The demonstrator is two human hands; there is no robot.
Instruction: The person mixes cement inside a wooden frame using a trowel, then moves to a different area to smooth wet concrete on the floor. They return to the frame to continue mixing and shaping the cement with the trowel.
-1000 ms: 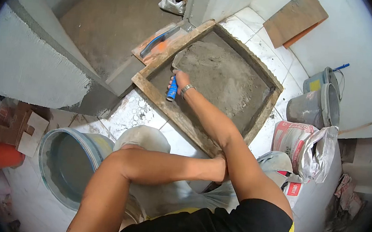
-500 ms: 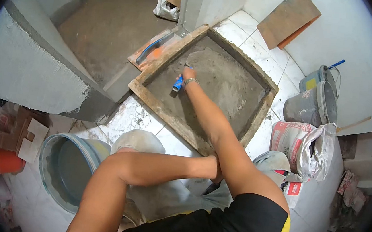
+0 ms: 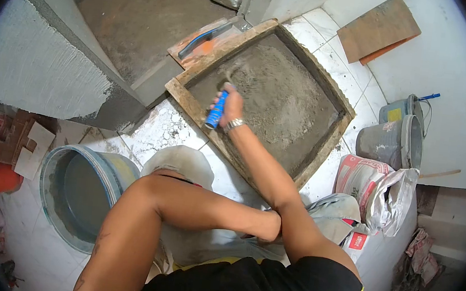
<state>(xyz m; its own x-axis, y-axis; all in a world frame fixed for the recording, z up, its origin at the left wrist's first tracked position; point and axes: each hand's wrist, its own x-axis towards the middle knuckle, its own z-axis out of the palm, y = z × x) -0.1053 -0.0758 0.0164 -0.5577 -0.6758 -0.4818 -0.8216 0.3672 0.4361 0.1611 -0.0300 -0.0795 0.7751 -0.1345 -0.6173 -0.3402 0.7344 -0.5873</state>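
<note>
My right hand [image 3: 229,107] is closed round the blue handle of a trowel [image 3: 216,110], near the left side of a shallow wooden mixing box [image 3: 193,107]. Grey mortar [image 3: 274,93] lies in the box, with a paler, rough patch toward its right half. The trowel's blade is hard to make out against the mortar just beyond my fingers. My left forearm crosses in front of my body, and my left hand [image 3: 268,226] rests by my right elbow. Its fingers are mostly hidden behind the right arm.
A blue-handled float [image 3: 200,43] lies on an orange-stained board beyond the box. A large bucket of greyish water [image 3: 79,201] stands at left. Grey buckets [image 3: 382,138] and an opened cement bag [image 3: 362,177] stand at right. A low plastered wall [image 3: 44,65] rises at left.
My right hand and the trowel have drawn back toward me, and more of the blue handle shows. The mortar near the trowel looks rougher. The camera view has shifted slightly.
</note>
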